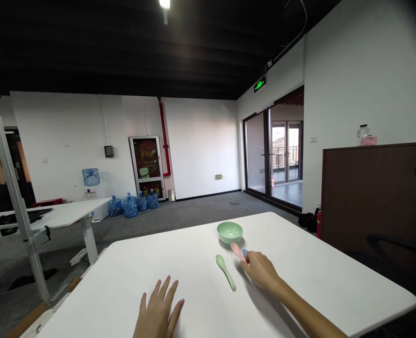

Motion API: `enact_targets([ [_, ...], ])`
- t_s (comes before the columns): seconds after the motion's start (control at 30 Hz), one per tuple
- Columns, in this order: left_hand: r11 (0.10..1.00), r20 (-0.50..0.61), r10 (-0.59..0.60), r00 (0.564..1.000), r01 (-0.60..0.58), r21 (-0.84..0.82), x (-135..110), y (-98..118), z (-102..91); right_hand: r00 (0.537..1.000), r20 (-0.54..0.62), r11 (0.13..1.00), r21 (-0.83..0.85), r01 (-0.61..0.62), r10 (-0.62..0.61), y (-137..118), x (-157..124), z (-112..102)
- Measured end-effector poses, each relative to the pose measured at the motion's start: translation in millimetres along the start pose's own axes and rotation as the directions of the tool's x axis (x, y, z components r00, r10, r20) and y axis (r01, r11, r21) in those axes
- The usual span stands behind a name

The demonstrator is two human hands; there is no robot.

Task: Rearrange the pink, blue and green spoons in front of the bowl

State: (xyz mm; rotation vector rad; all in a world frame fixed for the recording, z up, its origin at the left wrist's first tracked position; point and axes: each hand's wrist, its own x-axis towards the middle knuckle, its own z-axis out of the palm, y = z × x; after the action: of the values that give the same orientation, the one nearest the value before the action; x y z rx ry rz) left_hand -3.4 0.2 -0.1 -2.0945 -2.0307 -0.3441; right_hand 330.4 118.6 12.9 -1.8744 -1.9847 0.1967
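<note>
My left hand [158,310] lies flat on the white table [320,277] near the front edge, fingers stretched out, holding nothing. My right hand [260,269] reaches forward with its fingers closed on a pink spoon [236,250], whose bowl points toward a green bowl [230,232]. A bit of blue [245,253] shows beside the fingers; I cannot tell what it is. A green spoon [225,272] lies on the table just left of my right hand, apart from it.
A second white desk [63,212] and a metal frame [14,197] stand at the left. Blue water jugs [132,205] sit by the far wall. A dark wooden cabinet [373,192] stands at the right, and glass doors [274,157] are behind.
</note>
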Motion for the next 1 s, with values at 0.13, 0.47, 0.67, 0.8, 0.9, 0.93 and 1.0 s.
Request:
enact_targets([
  [0.13, 1.0, 0.015, -0.005, 1.0, 0.004, 0.009, -1.4, -3.2, 1.1, 0.999, 0.031, 0.999, -0.028, 0.026, -0.025, -17.5, 2.0, 16.2],
  [0.47, 1.0, 0.016, -0.018, 1.0, 0.018, -0.021, -1.6, -8.6, 4.6, 0.999, 0.044, 0.999, -0.049, -0.002, 0.004, -19.4, 15.8, 52.2],
  [0.67, 0.999, 0.023, -0.022, 0.999, 0.023, -0.032, -2.1, -7.3, 2.8, 0.999, 0.032, 0.996, -0.082, 0.022, -0.02, -16.5, 18.6, 62.8],
  [0.8, 0.999, 0.001, -0.016, 1.0, 0.016, -0.036, -2.6, -8.8, 5.1, 0.999, 0.019, 0.994, -0.1, 0.038, -0.036, -16.6, 17.3, 64.2],
  [0.9, 0.999, -0.002, -0.017, 1.0, 0.017, -0.042, -2.2, -8.8, 7.1, 0.999, 0.017, 0.993, -0.111, 0.04, -0.038, -17.8, 15.8, 63.1],
  [0.93, 0.999, 0.001, -0.019, 1.0, 0.02, -0.042, -2.0, -8.4, 7.4, 0.999, 0.02, 0.993, -0.113, 0.039, -0.037, -18.3, 15.2, 62.5],
  [1.0, 0.999, 0.013, -0.024, 1.0, 0.025, -0.041, -1.9, -7.1, 7.1, 0.999, 0.018, 0.993, -0.112, 0.035, -0.033, -19.6, 13.9, 61.0],
])
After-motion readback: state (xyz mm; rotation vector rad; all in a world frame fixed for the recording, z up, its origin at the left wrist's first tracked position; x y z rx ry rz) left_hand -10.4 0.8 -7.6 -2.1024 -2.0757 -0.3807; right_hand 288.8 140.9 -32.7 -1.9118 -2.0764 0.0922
